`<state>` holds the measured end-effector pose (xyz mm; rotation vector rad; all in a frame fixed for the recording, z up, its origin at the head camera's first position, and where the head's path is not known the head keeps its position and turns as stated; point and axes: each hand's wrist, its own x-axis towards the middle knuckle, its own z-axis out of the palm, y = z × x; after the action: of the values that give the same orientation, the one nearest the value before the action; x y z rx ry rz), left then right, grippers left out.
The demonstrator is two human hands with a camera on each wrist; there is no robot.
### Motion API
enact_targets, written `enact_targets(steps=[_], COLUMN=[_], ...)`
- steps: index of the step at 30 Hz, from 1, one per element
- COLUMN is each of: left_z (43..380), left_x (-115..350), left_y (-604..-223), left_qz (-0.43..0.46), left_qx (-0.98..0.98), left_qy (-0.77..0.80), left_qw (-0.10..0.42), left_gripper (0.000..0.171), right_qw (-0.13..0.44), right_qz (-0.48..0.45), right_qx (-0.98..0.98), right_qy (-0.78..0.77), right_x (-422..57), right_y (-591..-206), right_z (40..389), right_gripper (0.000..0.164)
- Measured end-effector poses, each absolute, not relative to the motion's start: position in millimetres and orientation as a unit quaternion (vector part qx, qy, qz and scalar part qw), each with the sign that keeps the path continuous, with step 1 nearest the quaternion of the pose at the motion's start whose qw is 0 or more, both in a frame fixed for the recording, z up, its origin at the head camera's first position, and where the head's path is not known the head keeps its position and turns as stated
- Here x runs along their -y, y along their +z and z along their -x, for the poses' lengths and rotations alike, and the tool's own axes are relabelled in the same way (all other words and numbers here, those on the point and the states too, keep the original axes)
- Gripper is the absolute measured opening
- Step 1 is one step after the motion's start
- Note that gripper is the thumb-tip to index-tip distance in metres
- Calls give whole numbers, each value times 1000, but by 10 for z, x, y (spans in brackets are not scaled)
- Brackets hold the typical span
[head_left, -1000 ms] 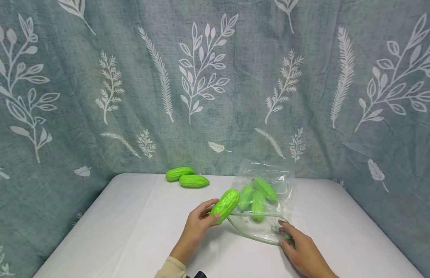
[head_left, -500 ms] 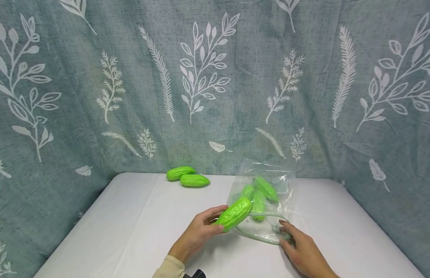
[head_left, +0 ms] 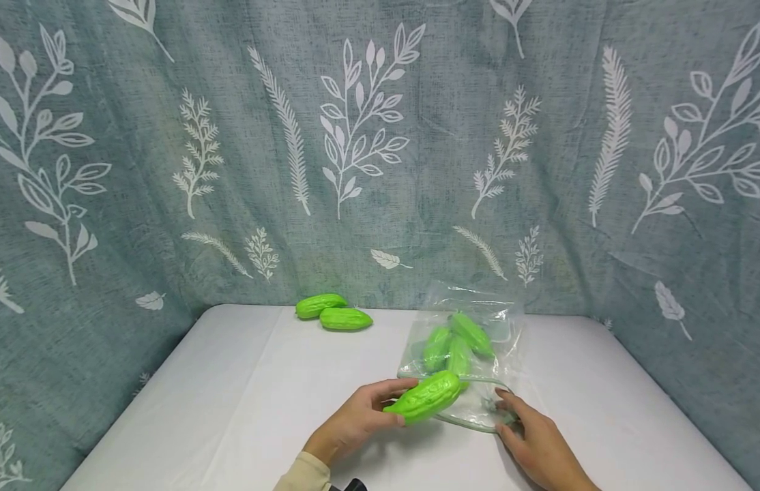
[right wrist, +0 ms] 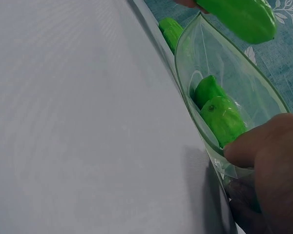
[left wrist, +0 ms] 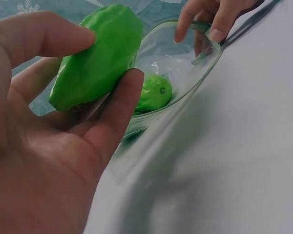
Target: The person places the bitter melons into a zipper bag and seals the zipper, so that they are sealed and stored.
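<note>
We grip one gourd in our left hand; the bag lies just to that hand's right, its rim pinched in our right hand. We judge the gourd firm, light, perhaps slippery: hold it mid-length.

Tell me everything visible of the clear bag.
The clear bag looks like thin, wrinkled plastic with a pale green rim. It lies on the white table, its mouth open at the near end, with three green gourds showing inside. The right hand grips the rim's right side. The left hand holds another gourd in front of the mouth; whether it touches the bag is unclear.
</note>
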<state>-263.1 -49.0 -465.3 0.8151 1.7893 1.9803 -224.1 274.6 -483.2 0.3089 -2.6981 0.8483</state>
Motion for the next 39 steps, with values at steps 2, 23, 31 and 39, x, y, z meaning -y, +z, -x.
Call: enact_targets(steps=[2,23,31,39], left_z=[2620,2454,2393,2373], left_x=[474,49,-70,-148], left_y=[-4649,-4662,-4747,-4749], left_qz=[-285,-257,-240,-242], left_qx=[-644,-763,-795,-813], left_qy=[689,590,555,528], left_qw=[173,57,40,19], left_gripper=[60,47,46,51], right_qw=[146,162,168,180], right_qz=[-105,-121,-132,-135], right_qx=[938,936,937,933], right_qy=[296,289,277,280], right_x=[-2746,-2755,-2765,-2766], right_y=[-4831,-4837,-4855,-4870], right_z=[2240,2231,2207,2222], right_gripper=[56,61,60,61])
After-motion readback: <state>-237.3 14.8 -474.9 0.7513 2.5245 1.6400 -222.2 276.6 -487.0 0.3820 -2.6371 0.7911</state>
